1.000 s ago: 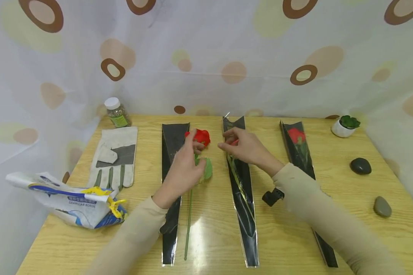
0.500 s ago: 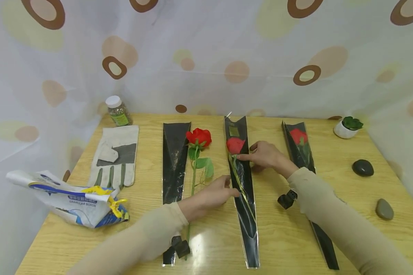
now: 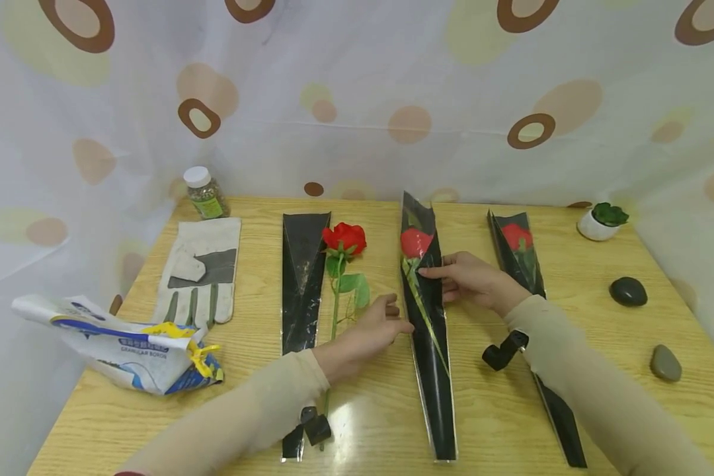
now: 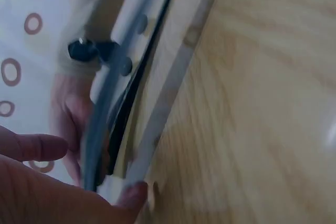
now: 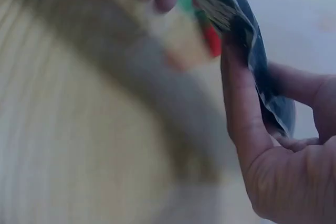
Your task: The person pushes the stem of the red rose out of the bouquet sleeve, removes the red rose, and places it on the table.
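A red rose [image 3: 415,243] lies inside a black flower sleeve [image 3: 431,377] with a clear front, in the middle of the head view. My right hand [image 3: 476,281] pinches the sleeve's right edge, thumb on the front and fingers behind; the right wrist view shows the sleeve [image 5: 247,22] between them. At the sleeve's left edge is my left hand [image 3: 365,334], its thumb and fingers apart, with the thumb tip at or very near the edge. In the left wrist view the sleeve [image 4: 113,87] appears edge-on, raised off the table.
Left of centre lie a loose red rose [image 3: 345,239] and a flat black sleeve [image 3: 302,284]. Another wrapped rose [image 3: 516,238] lies right. Around them are a work glove [image 3: 202,264], a white-and-blue bag [image 3: 137,357], a jar [image 3: 205,195], a potted succulent [image 3: 601,221] and two stones [image 3: 627,291].
My left hand has come down from beside the loose rose to the middle sleeve's left edge. My right hand has moved to its right edge and gripped it; the sleeve has shifted slightly right and lifted.
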Available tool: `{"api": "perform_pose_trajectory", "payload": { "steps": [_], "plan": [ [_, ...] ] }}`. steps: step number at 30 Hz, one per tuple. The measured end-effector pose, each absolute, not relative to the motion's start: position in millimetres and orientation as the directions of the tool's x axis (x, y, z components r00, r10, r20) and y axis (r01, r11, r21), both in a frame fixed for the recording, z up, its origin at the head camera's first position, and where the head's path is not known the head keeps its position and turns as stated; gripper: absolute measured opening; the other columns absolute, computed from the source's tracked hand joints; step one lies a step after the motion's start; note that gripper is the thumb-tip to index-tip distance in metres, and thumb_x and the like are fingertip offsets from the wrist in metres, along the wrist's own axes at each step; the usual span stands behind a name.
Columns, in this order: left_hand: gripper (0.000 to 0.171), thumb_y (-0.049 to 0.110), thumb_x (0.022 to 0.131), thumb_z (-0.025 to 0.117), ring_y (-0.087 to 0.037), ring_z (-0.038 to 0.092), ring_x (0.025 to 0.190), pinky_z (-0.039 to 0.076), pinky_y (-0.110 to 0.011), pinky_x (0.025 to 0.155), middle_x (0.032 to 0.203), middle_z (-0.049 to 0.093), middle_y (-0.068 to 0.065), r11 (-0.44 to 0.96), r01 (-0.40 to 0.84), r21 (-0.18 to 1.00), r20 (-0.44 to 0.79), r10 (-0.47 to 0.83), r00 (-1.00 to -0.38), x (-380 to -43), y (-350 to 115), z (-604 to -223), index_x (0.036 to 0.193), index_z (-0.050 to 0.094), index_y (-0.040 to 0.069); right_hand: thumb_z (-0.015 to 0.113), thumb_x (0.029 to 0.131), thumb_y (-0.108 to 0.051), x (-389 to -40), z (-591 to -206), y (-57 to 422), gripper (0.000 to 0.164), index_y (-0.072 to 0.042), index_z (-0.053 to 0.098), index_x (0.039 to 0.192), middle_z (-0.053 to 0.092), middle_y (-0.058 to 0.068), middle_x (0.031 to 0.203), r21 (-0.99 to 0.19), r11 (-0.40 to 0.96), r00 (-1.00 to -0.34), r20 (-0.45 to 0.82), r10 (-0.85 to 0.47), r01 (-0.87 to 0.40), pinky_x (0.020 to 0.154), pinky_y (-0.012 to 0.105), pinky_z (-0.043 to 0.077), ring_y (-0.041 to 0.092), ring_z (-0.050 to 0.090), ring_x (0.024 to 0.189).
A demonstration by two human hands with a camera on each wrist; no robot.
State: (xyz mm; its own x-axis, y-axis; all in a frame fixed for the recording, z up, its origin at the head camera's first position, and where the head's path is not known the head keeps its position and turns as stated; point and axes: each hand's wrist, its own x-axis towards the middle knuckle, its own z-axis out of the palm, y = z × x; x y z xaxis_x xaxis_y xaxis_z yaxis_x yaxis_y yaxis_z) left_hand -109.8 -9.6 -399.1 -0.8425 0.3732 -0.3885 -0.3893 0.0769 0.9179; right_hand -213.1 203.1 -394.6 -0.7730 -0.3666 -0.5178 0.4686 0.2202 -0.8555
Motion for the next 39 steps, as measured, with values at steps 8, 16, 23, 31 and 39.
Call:
{"api": "perform_pose_trajectory", "payload": {
  "steps": [8, 16, 23, 31, 39],
  "plan": [
    [0.039, 0.022, 0.099, 0.063, -0.024, 0.063, 0.108, 0.049, -0.041, 0.092, 0.119, 0.066, -0.012, 0.162, -0.232, 0.959, -0.278, 0.372, -0.886, -113, -26, -391, 0.131, 0.059, 0.0, 0.066, 0.096, -0.024, -193, -334, 202, 0.044, -0.001, 0.048, 0.128, 0.068, 0.007, 0.103, -0.977, -0.024, -0.949, -0.199, -0.246, 0.211, 0.074, 0.027, 0.055, 0.016, 0.069, 0.088],
    [0.022, 0.019, 0.097, 0.066, -0.014, 0.06, 0.083, 0.048, -0.029, 0.076, 0.089, 0.067, -0.008, 0.217, -0.032, 0.976, -0.114, 0.377, -0.919, -105, -37, -378, 0.098, 0.071, -0.003, 0.071, 0.093, -0.014, -168, -297, 198, 0.034, 0.001, 0.059, 0.121, 0.071, 0.007, 0.099, -0.989, -0.15, -0.984, 0.04, -0.175, -0.014, 0.08, 0.03, 0.054, 0.016, 0.069, 0.09],
    [0.012, 0.013, 0.093, 0.07, -0.003, 0.047, 0.058, 0.034, -0.022, 0.055, 0.073, 0.067, 0.007, 0.292, 0.195, 0.936, 0.051, 0.438, -0.898, -95, -44, -353, 0.086, 0.078, 0.008, 0.07, 0.09, 0.002, -149, -278, 195, 0.029, 0.002, 0.066, 0.118, 0.068, 0.008, 0.1, -0.944, -0.321, -0.979, 0.131, -0.155, -0.076, 0.082, 0.028, 0.053, 0.017, 0.063, 0.088],
    [0.018, 0.016, 0.095, 0.068, -0.004, 0.043, 0.052, 0.036, -0.022, 0.053, 0.059, 0.056, 0.001, 0.354, 0.274, 0.894, 0.089, 0.459, -0.884, -88, -46, -337, 0.081, 0.076, 0.008, 0.066, 0.09, 0.009, -137, -275, 187, 0.04, 0.009, 0.057, 0.13, 0.065, 0.015, 0.115, -0.896, -0.399, -0.957, 0.263, -0.121, -0.196, 0.088, 0.033, 0.052, 0.023, 0.062, 0.102],
    [0.034, 0.018, 0.098, 0.065, -0.006, 0.027, 0.049, 0.028, -0.025, 0.05, 0.056, 0.034, 0.005, 0.349, 0.335, 0.875, 0.161, 0.444, -0.882, -88, -49, -334, 0.066, 0.06, 0.009, 0.076, 0.086, -0.002, -135, -276, 184, 0.031, 0.008, 0.069, 0.115, 0.072, 0.012, 0.102, -0.959, -0.166, -0.968, 0.243, -0.071, -0.228, 0.081, 0.028, 0.053, 0.02, 0.064, 0.096]
  ]
}}
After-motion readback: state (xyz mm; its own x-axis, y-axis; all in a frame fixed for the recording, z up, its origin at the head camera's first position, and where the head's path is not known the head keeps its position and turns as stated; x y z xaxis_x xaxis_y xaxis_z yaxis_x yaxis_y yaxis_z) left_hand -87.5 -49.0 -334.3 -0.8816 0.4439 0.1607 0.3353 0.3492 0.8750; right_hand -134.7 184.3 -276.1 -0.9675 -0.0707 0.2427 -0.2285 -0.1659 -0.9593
